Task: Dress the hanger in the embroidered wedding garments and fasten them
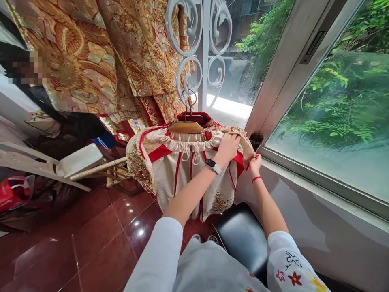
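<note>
A cream garment [170,172] with red trim, gold embroidery and a tied drawstring neck hangs on a wooden hanger [187,127]. My left hand [228,145], wearing a watch on its wrist, bends its fingers over the gathered neckline near the right shoulder. My right hand [254,163], a red string round its wrist, pinches the outer edge of the embroidered shoulder piece [244,144], which stretches between both hands. Behind the hanger shows a dark red collar [194,117] of another layer or garment.
Large gold embroidered cloths [82,61] hang at upper left, beside white scroll ironwork [205,48]. A window frame [279,69] and sill stand close on the right. A black seat [241,235] is below. A bamboo pole [100,168] juts left; a person [36,95] is beyond.
</note>
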A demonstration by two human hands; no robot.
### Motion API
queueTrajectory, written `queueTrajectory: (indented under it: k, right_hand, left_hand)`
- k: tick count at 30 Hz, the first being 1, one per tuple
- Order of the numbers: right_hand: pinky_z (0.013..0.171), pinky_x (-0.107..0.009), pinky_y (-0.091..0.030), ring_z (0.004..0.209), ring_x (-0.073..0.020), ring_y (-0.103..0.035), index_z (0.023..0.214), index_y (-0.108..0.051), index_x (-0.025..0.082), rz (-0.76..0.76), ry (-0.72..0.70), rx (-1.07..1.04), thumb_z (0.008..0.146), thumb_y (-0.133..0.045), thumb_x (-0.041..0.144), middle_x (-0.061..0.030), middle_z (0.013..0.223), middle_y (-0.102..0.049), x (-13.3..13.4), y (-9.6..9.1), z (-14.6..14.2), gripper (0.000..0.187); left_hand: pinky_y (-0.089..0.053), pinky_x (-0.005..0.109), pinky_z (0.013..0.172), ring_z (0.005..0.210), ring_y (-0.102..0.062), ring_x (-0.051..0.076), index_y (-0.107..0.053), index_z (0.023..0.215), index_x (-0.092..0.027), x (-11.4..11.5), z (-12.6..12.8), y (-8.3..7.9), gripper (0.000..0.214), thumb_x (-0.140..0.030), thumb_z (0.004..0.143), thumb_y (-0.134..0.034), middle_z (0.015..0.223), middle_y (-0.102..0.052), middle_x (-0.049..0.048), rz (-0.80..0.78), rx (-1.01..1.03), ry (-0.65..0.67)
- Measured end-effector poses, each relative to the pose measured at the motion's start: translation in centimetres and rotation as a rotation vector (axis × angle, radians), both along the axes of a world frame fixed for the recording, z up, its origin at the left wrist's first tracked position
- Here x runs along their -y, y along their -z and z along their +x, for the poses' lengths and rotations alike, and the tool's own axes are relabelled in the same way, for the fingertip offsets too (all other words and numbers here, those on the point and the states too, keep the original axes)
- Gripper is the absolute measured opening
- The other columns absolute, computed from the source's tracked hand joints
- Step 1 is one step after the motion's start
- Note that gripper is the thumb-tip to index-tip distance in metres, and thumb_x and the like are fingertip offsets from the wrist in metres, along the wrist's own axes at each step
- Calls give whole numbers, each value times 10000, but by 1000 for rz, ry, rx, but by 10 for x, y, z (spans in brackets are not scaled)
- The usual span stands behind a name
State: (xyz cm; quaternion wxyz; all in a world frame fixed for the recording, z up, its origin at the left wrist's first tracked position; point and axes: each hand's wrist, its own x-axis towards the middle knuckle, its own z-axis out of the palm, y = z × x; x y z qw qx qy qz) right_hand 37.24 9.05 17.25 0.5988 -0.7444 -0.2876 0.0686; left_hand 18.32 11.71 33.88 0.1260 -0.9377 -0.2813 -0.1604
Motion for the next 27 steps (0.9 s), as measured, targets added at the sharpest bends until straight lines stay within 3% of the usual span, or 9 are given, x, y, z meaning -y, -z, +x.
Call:
queueTrajectory:
  k: [4, 7, 9, 12, 14, 16, 19, 24, 27]
  right_hand:
    - [711, -306, -371, 697, -188, -443, 849, -456, 224, -34, 140, 80, 826, -365, 292, -2, 732, -477, 38, -12, 22, 117]
    - [702, -323, -382, 684, -220, -488, 917, -521, 213, -69, 204, 278, 824, -361, 291, -22, 724, -499, 83, -8, 15, 201]
    - [703, -339, -406, 695, -241, -528, 952, -547, 203, -71, 238, 377, 825, -351, 313, -52, 749, -542, 119, 6, -15, 258]
    - [694, -356, -439, 729, -259, -566, 978, -531, 202, -33, 224, 340, 840, -351, 356, -96, 827, -596, 158, 37, -94, 274]
    - [708, -363, -461, 742, -255, -575, 1048, -528, 201, -37, 141, 258, 859, -354, 357, -92, 846, -607, 163, 52, -146, 301]
    - [745, -382, -486, 759, -249, -574, 1093, -534, 193, -94, -15, 216, 866, -352, 335, -92, 874, -615, 152, 51, -176, 324]
    - [867, -440, -512, 900, -267, -605, 1186, -540, 168, -194, -296, 234, 875, -423, 355, -132, 1031, -631, 126, 17, -167, 381]
    - [1063, -532, -453, 1274, -331, -509, 1507, -321, 199, -6, -135, 499, 864, -642, 433, -196, 1417, -460, 93, -89, -105, 756]
    - [1085, -514, -443, 1270, -314, -507, 1460, -446, 247, 97, -270, 804, 897, -583, 250, -145, 1346, -533, 64, -140, -90, 579]
  left_hand:
    - [-411, 412, 965, 1149, -570, 310, -564, 1338, -19, -8, 10, 0, 409, -130, 970, -421, 1287, -613, 229, 12, 25, -23]
    - [-426, 415, 971, 1161, -578, 312, -559, 1354, -2, -15, 20, -1, 433, -99, 968, -390, 1298, -617, 240, 19, 47, -61]
    - [-434, 420, 988, 1173, -589, 310, -591, 1324, -6, -18, 24, -2, 429, -71, 971, -358, 1264, -644, 238, 24, 44, -61]
    - [-441, 435, 1036, 1211, -596, 303, -622, 1316, -35, -19, 24, 0, 441, -46, 976, -342, 1244, -676, 222, 51, 37, -3]
    - [-438, 448, 1076, 1255, -584, 303, -620, 1338, -49, -17, 21, 2, 441, -53, 983, -358, 1268, -675, 215, 79, 54, 19]
    - [-425, 468, 1111, 1284, -571, 309, -614, 1358, -50, -14, 15, 3, 448, -62, 989, -361, 1309, -658, 220, 104, 64, 19]
    - [-430, 475, 1114, 1241, -597, 310, -702, 1240, -59, -12, 2, 2, 408, -55, 971, -396, 1258, -691, 212, 109, 10, 71]
    - [-436, 502, 1100, 1177, -624, 311, -769, 1045, -70, -7, -15, -1, 319, -75, 940, -467, 1088, -744, 193, 108, -55, 160]
    - [-414, 487, 1147, 1244, -600, 296, -746, 1120, -83, -6, -17, 4, 342, -88, 962, -443, 1183, -725, 181, 107, -20, 156]
